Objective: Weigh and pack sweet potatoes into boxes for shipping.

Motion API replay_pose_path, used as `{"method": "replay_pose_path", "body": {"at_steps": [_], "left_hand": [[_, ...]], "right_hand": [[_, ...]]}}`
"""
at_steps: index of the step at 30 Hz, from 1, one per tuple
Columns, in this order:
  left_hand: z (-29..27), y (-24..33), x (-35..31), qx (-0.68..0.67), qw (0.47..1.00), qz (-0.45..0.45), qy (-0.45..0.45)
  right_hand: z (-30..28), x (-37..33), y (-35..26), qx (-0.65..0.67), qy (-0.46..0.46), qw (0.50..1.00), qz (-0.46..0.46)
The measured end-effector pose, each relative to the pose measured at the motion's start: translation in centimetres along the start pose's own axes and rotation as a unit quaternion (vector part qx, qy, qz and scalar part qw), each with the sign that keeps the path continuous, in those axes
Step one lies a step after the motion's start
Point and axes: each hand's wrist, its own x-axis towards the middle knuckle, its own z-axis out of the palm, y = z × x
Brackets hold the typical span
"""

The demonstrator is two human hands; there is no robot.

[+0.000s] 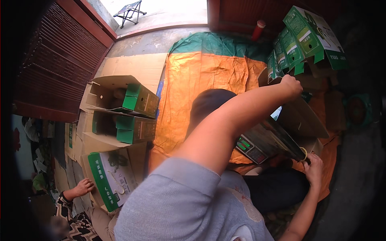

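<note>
An open cardboard box (299,117), brown inside, stands tilted in front of me on the right. My left hand (291,85) reaches across to its far edge, fingers curled over the cardboard. At its near corner my right hand (313,168) is closed with the fingers bent around the edge. A pale cord loop (304,154) shows beside those fingers. Close by the box's left side is a digital scale (254,152) with a green-lit display. My left forearm and the box hide part of the scale, and the box's contents cannot be seen.
An orange and green tarp (189,76) covers the floor. Left of it stand two open boxes (138,100) on cardboard sheets. A co-worker's hand (84,187) touches a green-and-white box (114,176). More green boxes (299,42) are stacked far right, near a red cylinder (258,30).
</note>
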Motion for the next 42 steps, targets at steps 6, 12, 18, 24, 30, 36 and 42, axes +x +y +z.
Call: {"method": "replay_pose_path", "body": {"at_steps": [6, 12, 18, 24, 30, 36, 42], "left_hand": [[0.3, -1.6, 0.4, 0.014, 0.999, 0.037, 0.009], [-0.7, -6.4, -0.3, -0.033, 0.999, -0.005, 0.018], [-2.8, -12.0, -4.1, -0.044, 0.997, -0.05, 0.03], [-6.9, -17.5, -11.5, -0.107, 0.976, -0.165, 0.094], [-8.8, -25.9, -18.4, 0.01, 0.976, -0.195, 0.099], [-9.9, -36.9, -26.7, 0.064, 0.967, -0.227, 0.094], [-8.6, -48.7, -35.0, 0.101, 0.93, -0.352, 0.028]], "right_hand": [[-0.3, 2.5, -0.6, 0.035, -0.053, 0.998, -0.032], [-2.9, 6.5, -3.9, -0.073, -0.051, 0.991, -0.098], [-4.3, 11.2, -8.5, -0.079, -0.049, 0.983, -0.159], [-3.8, 16.6, -12.9, -0.057, -0.023, 0.974, -0.219], [-1.1, 22.8, -20.2, -0.062, 0.001, 0.948, -0.313], [4.0, 29.3, -31.2, -0.071, 0.023, 0.923, -0.378], [11.9, 34.9, -43.8, -0.041, -0.066, 0.92, -0.384]]}}
